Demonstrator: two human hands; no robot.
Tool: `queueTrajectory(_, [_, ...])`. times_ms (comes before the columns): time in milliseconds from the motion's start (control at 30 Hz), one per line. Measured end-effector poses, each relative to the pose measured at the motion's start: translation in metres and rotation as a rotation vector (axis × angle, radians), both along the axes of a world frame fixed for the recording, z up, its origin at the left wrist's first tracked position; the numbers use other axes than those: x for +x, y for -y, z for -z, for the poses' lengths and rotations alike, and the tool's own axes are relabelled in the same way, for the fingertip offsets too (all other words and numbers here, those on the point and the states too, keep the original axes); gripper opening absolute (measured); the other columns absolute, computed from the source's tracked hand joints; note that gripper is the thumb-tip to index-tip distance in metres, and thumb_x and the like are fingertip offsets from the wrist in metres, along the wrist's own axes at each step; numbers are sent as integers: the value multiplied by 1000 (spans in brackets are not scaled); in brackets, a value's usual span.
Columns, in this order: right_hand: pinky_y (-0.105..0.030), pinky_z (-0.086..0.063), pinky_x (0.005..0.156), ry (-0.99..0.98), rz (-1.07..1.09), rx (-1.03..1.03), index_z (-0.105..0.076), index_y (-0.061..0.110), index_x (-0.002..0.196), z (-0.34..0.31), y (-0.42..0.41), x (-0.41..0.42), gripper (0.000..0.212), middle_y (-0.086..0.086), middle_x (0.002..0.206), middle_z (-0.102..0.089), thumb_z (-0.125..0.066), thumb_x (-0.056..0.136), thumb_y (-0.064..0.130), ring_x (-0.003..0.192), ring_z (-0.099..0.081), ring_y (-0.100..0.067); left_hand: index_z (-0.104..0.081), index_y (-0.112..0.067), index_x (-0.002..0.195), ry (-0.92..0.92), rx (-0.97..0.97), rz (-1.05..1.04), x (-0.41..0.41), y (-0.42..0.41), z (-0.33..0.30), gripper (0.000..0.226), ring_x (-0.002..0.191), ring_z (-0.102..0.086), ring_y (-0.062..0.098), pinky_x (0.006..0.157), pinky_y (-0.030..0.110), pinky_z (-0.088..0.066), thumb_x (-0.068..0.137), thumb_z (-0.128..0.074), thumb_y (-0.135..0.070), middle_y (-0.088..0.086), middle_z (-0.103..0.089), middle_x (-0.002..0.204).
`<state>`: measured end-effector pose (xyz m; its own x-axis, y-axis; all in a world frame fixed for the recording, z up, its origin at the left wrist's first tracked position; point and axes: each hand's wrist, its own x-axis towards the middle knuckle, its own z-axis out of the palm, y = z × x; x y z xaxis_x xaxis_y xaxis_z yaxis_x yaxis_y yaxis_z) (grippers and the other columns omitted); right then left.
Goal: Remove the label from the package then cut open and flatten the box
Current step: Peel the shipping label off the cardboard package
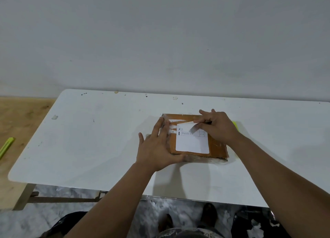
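Both forearms are bare from the bottom edge of the view up to the wrists, with no sleeves, watch or bracelet on them. The left hand [157, 146] and the right hand [218, 128] are bare too, without gloves or rings on the fingers [202, 112] that show. Low in the view, dark clothing [71, 221] covers the lap and legs, with pale blotches across it. Two dark shoes [209, 213] point forward below the near edge of the desk [89, 148]; the right one shows more fully, the left one is partly hidden and blurred. A mottled grey and pale garment edge [187, 233] sits at the very bottom.
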<state>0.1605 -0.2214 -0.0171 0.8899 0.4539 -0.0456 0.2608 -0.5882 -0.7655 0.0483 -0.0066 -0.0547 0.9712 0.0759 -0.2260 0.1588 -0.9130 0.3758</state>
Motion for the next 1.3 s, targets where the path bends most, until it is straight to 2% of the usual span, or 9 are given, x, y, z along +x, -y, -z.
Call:
queueTrajectory(267, [-14,-30,103,-175,19,114,-69,-1,80,-9,11,0,11,10,109,-66,-72,85,8,97,-45,33,36,-43,145,24,8,27,0,-2,0,135,148,-32,23,120,65,-7,52,-41,-104,-19,21,164])
queueTrajectory(367, [-18,-43,99,-165,29,106,-76,13,88,-7,12,-3,6,6,112,-71,-73,84,10,107,-56,17,37,-44,145,29,-4,46,0,-3,-2,134,149,-31,25,120,65,-4,53,-42,-103,-17,18,165])
queueTrajectory(533, [-15,-45,89,-186,12,182,-52,48,133,-21,5,-6,53,10,106,-74,-71,88,27,109,-60,3,30,-41,150,15,3,57,0,-4,0,133,151,-26,25,121,63,-3,56,-43,-102,-17,24,163])
queueTrajectory(667, [-12,-40,82,-181,100,115,-70,33,117,-28,-8,-7,37,15,114,-68,-65,85,52,109,-60,0,32,-43,148,28,-20,49,0,-3,0,133,148,-31,26,121,63,-4,56,-42,-102,-17,22,164])
queueTrajectory(833, [-33,-41,100,15,34,-210,-66,30,123,-13,-10,-17,52,8,121,-59,-77,76,50,114,-51,-11,27,-40,151,9,-9,37,-1,-2,-1,132,148,-32,27,120,64,-7,53,-33,-104,-16,21,164])
queueTrajectory(933, [-41,-43,95,128,38,-253,-70,34,118,-5,-12,-18,37,0,113,-63,-75,81,40,109,-53,-20,35,-45,145,19,-22,37,-1,-2,-1,130,145,-37,26,119,65,-8,55,-41,-101,-19,22,163])
queueTrajectory(1033, [-38,-45,84,194,59,-226,-79,24,100,-4,-13,-18,17,-3,99,-70,-70,86,27,97,-60,-23,39,-48,140,16,-18,35,-2,-3,-1,128,144,-39,26,119,66,-6,54,-39,-102,-20,23,162])
queueTrajectory(1233, [-14,-43,70,127,-7,-121,-80,20,99,-9,-1,-20,16,3,98,-75,-70,87,18,87,-60,-11,22,-40,153,13,-13,16,-1,-1,-1,134,141,-43,26,118,67,-7,51,-37,-104,-23,22,161])
queueTrajectory(1300, [-24,-50,75,74,-23,-122,-80,18,97,-12,2,-17,13,0,96,-74,-72,86,19,89,-63,-15,26,-41,152,19,-18,18,-2,-1,-1,134,142,-42,24,118,67,-8,50,-34,-105,-22,23,162])
